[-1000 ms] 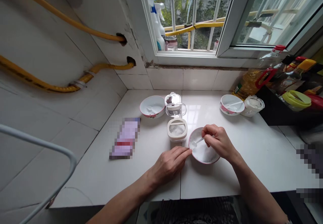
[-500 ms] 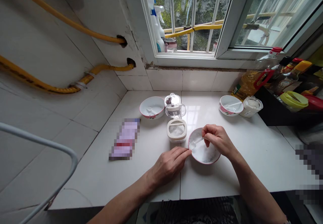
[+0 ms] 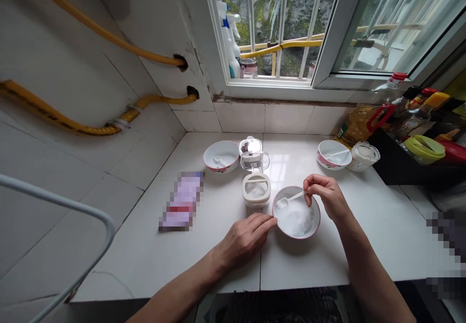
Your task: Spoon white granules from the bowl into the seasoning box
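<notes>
A white bowl (image 3: 296,225) with a pink rim holds white powder near the counter's middle. My right hand (image 3: 325,194) pinches the handle of a small white spoon (image 3: 290,199), whose scoop is over the powder at the bowl's left side. The fingertips of my left hand (image 3: 251,233) press against the bowl's left rim, fingers together. Just left of the bowl stands an open square jar (image 3: 256,192) with white contents, its clear lid (image 3: 255,160) raised. Behind it is a similar clear container (image 3: 250,145).
Another bowl with a spoon (image 3: 221,157) stands at the back left, near a blurred purple packet (image 3: 182,201). At the back right are a flowered bowl (image 3: 334,155), a lidded jar (image 3: 363,156), an oil bottle (image 3: 358,119) and a black rack (image 3: 391,160) with bottles.
My right hand has moved right with the spoon, whose scoop has also shifted slightly right. My left hand stays at the rim. The whole view has shifted a little.
</notes>
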`<action>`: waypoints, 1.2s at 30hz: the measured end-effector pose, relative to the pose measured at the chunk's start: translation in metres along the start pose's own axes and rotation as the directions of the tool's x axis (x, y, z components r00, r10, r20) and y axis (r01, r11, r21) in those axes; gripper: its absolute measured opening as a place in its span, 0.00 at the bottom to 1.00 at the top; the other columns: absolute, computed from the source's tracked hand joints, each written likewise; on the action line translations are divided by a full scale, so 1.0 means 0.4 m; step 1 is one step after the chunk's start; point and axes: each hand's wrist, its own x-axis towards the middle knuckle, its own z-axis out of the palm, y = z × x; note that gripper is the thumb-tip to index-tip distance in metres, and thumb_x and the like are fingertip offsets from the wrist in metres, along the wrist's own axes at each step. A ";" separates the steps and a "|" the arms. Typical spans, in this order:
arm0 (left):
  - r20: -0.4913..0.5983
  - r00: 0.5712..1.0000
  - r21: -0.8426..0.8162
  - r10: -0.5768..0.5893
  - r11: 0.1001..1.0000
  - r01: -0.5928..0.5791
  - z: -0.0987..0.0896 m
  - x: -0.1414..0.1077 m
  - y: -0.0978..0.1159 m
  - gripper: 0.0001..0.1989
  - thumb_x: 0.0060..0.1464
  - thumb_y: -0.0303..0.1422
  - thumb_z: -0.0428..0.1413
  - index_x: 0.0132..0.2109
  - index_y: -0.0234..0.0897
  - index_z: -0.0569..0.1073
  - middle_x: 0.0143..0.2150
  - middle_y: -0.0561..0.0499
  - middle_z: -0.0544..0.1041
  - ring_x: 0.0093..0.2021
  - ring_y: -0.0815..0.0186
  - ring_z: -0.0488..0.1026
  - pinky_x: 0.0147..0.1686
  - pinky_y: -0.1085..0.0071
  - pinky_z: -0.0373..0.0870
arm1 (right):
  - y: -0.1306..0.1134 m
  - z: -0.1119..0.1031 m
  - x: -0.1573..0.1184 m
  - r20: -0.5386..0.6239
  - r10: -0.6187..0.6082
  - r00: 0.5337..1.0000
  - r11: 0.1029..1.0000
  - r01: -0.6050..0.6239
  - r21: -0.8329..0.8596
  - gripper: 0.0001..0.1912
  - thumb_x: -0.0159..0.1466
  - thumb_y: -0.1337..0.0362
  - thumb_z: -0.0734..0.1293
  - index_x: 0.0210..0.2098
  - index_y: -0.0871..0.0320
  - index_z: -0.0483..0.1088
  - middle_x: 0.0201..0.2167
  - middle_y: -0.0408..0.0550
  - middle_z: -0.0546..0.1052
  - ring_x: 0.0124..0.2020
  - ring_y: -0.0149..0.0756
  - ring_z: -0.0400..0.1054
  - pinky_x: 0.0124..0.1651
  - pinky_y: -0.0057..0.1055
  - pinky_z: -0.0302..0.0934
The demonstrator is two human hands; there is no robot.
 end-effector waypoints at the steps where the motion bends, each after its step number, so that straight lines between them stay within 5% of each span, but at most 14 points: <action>1: -0.004 1.000 0.004 0.001 1.000 -0.001 0.000 0.000 0.000 0.15 0.62 0.19 0.47 0.54 0.28 0.70 0.42 0.41 0.81 0.39 0.61 0.79 0.35 0.67 0.80 | 0.001 -0.003 0.002 -0.010 -0.010 1.000 1.000 0.010 0.008 0.03 0.48 0.67 0.63 0.21 0.58 0.69 0.10 0.39 0.69 0.16 0.30 0.60 0.29 0.31 0.57; 7: -0.013 1.000 0.020 -0.001 1.000 0.002 0.002 0.002 -0.001 0.16 0.62 0.19 0.46 0.53 0.29 0.70 0.41 0.42 0.81 0.39 0.62 0.79 0.35 0.68 0.80 | 0.012 0.021 -0.004 -0.145 -0.169 0.975 0.983 0.177 0.042 0.03 0.54 0.65 0.65 0.25 0.57 0.70 0.17 0.40 0.70 0.19 0.32 0.64 0.29 0.32 0.60; 11: -0.005 1.000 0.011 -0.002 1.000 0.002 0.001 0.001 0.000 0.16 0.62 0.19 0.46 0.54 0.29 0.69 0.41 0.41 0.81 0.39 0.62 0.79 0.35 0.68 0.80 | 0.024 0.063 -0.023 -0.148 -0.389 0.909 0.919 0.373 -0.126 0.02 0.63 0.65 0.64 0.33 0.55 0.69 0.22 0.42 0.74 0.25 0.36 0.70 0.34 0.34 0.64; 14: 0.002 1.000 0.018 -0.006 1.000 0.006 0.000 0.002 0.001 0.17 0.62 0.20 0.46 0.55 0.30 0.69 0.41 0.41 0.81 0.39 0.62 0.79 0.35 0.68 0.80 | 0.036 0.082 -0.025 0.095 -0.624 0.775 0.676 0.597 -0.431 0.05 0.64 0.70 0.62 0.36 0.54 0.68 0.28 0.46 0.77 0.31 0.38 0.70 0.41 0.39 0.65; 17: 0.008 1.000 0.030 -0.021 0.999 0.021 -0.001 0.004 0.002 0.16 0.63 0.20 0.45 0.55 0.31 0.69 0.41 0.42 0.81 0.38 0.63 0.79 0.35 0.70 0.79 | 0.044 0.083 -0.019 0.391 -0.691 0.608 0.350 0.754 -0.555 0.10 0.63 0.75 0.60 0.37 0.55 0.68 0.29 0.47 0.77 0.30 0.38 0.70 0.47 0.42 0.63; 21: 0.010 1.000 0.023 -0.015 1.000 0.015 -0.001 0.005 0.002 0.16 0.62 0.20 0.45 0.54 0.31 0.70 0.41 0.42 0.81 0.38 0.62 0.79 0.35 0.69 0.79 | 0.041 0.074 -0.024 0.385 -0.763 0.519 0.247 0.785 -0.568 0.13 0.62 0.77 0.60 0.41 0.54 0.67 0.30 0.46 0.78 0.30 0.37 0.70 0.49 0.43 0.63; 23: 0.009 1.000 0.016 -0.014 1.000 0.014 -0.001 0.005 0.002 0.16 0.62 0.19 0.46 0.54 0.30 0.69 0.41 0.42 0.81 0.39 0.62 0.80 0.35 0.69 0.80 | 0.037 0.071 -0.032 0.277 -0.787 0.551 0.344 0.765 -0.545 0.11 0.63 0.76 0.60 0.39 0.54 0.67 0.29 0.45 0.78 0.30 0.37 0.70 0.48 0.43 0.63; 27: 0.007 1.000 0.014 -0.013 1.000 0.013 -0.002 0.004 0.001 0.17 0.62 0.20 0.45 0.55 0.30 0.69 0.41 0.42 0.81 0.40 0.62 0.80 0.36 0.68 0.80 | 0.028 0.055 -0.038 -0.001 -0.555 0.832 0.776 0.518 -0.360 0.03 0.66 0.68 0.62 0.37 0.55 0.67 0.27 0.45 0.77 0.29 0.37 0.72 0.38 0.37 0.66; 29: 0.007 1.000 0.012 -0.012 1.000 0.012 -0.004 0.004 0.001 0.18 0.62 0.19 0.46 0.55 0.30 0.69 0.41 0.42 0.81 0.40 0.63 0.79 0.36 0.69 0.80 | 0.019 0.036 -0.034 -0.041 -0.408 0.912 0.889 0.387 -0.243 0.03 0.65 0.64 0.64 0.37 0.56 0.68 0.25 0.44 0.77 0.28 0.37 0.73 0.34 0.34 0.66; 36: 0.015 1.000 -0.006 -0.021 1.000 0.021 -0.004 0.001 0.000 0.16 0.62 0.20 0.47 0.54 0.29 0.70 0.43 0.42 0.81 0.41 0.62 0.79 0.37 0.67 0.80 | -0.019 -0.028 -0.035 0.126 -0.347 0.929 0.859 0.369 -0.354 0.06 0.58 0.69 0.62 0.27 0.57 0.71 0.18 0.40 0.70 0.21 0.30 0.63 0.26 0.29 0.57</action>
